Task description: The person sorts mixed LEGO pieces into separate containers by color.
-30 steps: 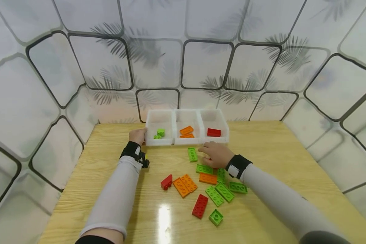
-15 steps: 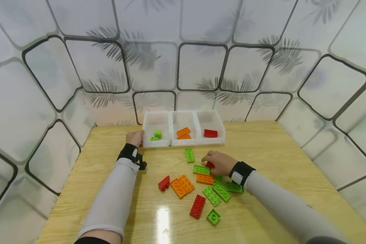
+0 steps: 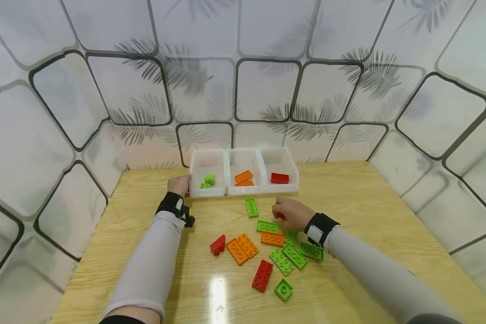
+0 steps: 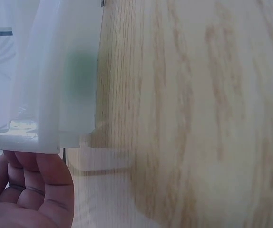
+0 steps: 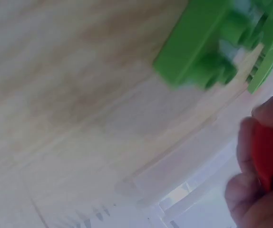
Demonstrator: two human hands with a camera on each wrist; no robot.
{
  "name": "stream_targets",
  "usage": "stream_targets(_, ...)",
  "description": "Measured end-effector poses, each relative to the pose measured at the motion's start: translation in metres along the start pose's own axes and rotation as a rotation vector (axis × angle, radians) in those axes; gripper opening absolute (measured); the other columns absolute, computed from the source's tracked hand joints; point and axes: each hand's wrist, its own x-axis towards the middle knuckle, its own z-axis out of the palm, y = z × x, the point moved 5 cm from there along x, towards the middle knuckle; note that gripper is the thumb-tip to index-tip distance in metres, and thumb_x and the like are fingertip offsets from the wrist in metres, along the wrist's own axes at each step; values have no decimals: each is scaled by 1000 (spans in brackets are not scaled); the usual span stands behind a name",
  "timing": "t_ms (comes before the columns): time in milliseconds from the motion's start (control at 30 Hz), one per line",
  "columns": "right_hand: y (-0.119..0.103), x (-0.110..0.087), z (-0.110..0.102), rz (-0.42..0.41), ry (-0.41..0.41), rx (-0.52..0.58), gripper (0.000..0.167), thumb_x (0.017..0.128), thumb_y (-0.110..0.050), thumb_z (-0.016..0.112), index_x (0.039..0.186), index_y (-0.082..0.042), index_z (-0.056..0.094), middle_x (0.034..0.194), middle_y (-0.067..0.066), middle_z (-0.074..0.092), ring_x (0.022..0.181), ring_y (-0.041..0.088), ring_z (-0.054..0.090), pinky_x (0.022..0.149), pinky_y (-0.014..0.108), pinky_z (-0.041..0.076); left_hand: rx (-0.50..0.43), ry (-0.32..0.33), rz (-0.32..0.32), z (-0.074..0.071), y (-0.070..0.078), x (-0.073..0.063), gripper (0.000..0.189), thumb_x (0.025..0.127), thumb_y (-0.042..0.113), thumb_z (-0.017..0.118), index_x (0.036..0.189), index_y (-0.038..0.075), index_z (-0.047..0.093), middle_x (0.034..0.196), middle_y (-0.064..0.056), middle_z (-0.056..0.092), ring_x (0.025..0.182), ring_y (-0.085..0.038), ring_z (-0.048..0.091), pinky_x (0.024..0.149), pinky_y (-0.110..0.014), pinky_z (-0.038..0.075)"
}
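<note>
Wooden counter (image 3: pixel 146 270). White tray (image 3: pixel 243 190), three compartments, at far side: green blocks (image 3: pixel 209 179) in left, orange blocks (image 3: pixel 244 176) in middle, red block (image 3: pixel 280 178) in right. Left hand (image 3: pixel 179 185) touching tray's left end, fingers bent; cannot tell if gripping. Right hand (image 3: pixel 294 214) clamped on red brick (image 5: pixel 269 153), just near of tray's right compartment. Loose on counter: green bricks (image 3: pixel 294 256) near right hand, long red brick (image 3: pixel 262 275) nearer, orange pair (image 3: pixel 247 245) to left, red wedge (image 3: pixel 218 245) farther left, green square (image 3: pixel 283 290) nearest.
</note>
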Motion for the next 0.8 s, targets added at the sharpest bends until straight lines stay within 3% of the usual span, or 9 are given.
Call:
stream_targets(167,6,4,2,12,25,-69,23,78,-4,71,75,-19,54,70,-7,43,61,10,39,58,24,34,-11,-2,-1,-2,1,0,45,100,29,51,134,-1,59,125,-26,63,91,-29,68,68,-30,56)
stream_targets(300,9,4,0,36,63,-122,33,86,-23,74,66,-21,48,62,-9,39,55,7,37,53,22,31,-3,3,2,-2,1,0,45,100,29,52,132,-1,60,123,-26,64,79,-23,67,61,-27,54)
stream_targets(400,10,4,-4,66,98,-162,45,91,-33,68,57,-22,41,54,-10,29,46,5,31,46,21,22,-2,6,0,-1,1,0,45,100,29,52,133,0,60,123,-25,64,81,-24,67,59,-25,52)
stream_targets(600,17,16,-10,91,124,-201,51,93,-25,59,50,-24,32,49,-11,16,42,6,19,45,23,13,-15,7,-14,-1,0,0,45,100,29,52,133,0,60,125,-25,64,94,-31,68,59,-25,52)
stream_targets(800,40,44,-25,138,200,-198,46,92,-21,56,50,-22,37,48,-9,24,43,9,28,47,25,20,-31,15,-18,0,-1,1,44,100,30,54,132,-1,61,123,-25,64,91,-31,68,58,-25,50)
